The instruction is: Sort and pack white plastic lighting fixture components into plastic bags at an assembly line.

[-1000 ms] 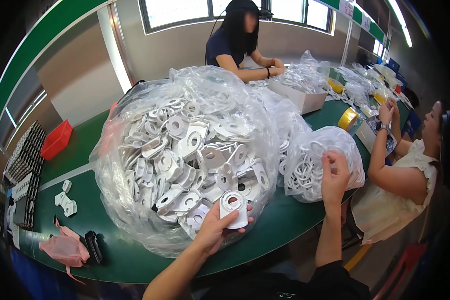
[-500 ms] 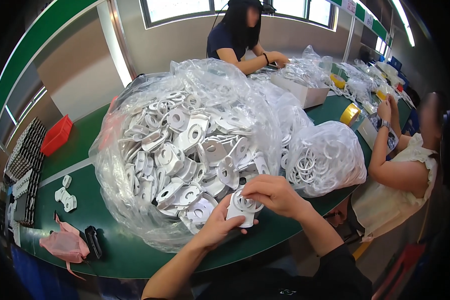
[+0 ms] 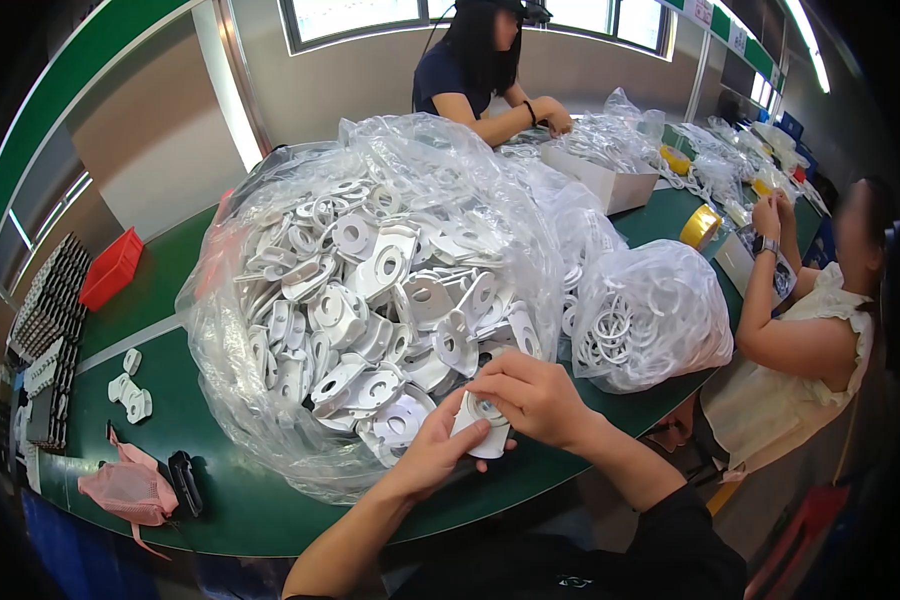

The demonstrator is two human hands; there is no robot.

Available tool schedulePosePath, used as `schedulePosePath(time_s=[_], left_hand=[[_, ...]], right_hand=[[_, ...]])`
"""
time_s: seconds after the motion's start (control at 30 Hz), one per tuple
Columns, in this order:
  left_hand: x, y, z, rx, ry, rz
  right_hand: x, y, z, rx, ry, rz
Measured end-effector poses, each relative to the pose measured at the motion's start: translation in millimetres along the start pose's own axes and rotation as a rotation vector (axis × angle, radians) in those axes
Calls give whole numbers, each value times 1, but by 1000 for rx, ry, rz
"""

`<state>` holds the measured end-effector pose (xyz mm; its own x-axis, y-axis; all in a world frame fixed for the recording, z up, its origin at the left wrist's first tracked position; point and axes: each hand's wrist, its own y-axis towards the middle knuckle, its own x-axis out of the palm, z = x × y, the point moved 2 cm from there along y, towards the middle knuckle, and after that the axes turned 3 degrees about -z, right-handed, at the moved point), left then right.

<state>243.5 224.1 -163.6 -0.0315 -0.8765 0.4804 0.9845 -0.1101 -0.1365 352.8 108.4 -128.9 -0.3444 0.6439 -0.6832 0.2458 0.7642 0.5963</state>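
My left hand (image 3: 438, 447) grips a white plastic bracket (image 3: 478, 440) with a rounded end and a round opening, its thumb lying across the front face. Over that opening, the closed fingers of my right hand (image 3: 532, 398) pinch at a thin white ring (image 3: 484, 408), whose upper part they cover. Whether the ring sits inside the opening or just on top, I cannot tell. Right behind both hands, a big clear plastic bag (image 3: 270, 450) lies open, heaped with many similar white brackets (image 3: 388, 262).
To the right stands a clear bag of white rings (image 3: 660, 320). Left on the green table (image 3: 240, 505) are loose white parts (image 3: 130, 390), a pink pouch (image 3: 130, 490), a black case (image 3: 184, 482), a red bin (image 3: 112, 268) and stacked trays (image 3: 50, 310). Two co-workers sit across and at right.
My right fingers have shifted slightly left and closed further over the ring, covering more of it. The bracket has tilted a little in my left hand.
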Motion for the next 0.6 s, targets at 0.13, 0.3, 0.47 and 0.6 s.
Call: schedulePosePath(time_s=[0.13,0.3,0.47,0.6], left_hand=[[-2,1,-3,25,144,-4],[-6,0,-3,229,287,172],[-6,-2,5,337,599,217],[0,-5,13,399,861,336]], right_hand=[[-7,6,3,-59,70,-5],[-12,13,10,157,354,7],[-9,17,23,315,577,-282],[-5,17,25,400,769,-303]])
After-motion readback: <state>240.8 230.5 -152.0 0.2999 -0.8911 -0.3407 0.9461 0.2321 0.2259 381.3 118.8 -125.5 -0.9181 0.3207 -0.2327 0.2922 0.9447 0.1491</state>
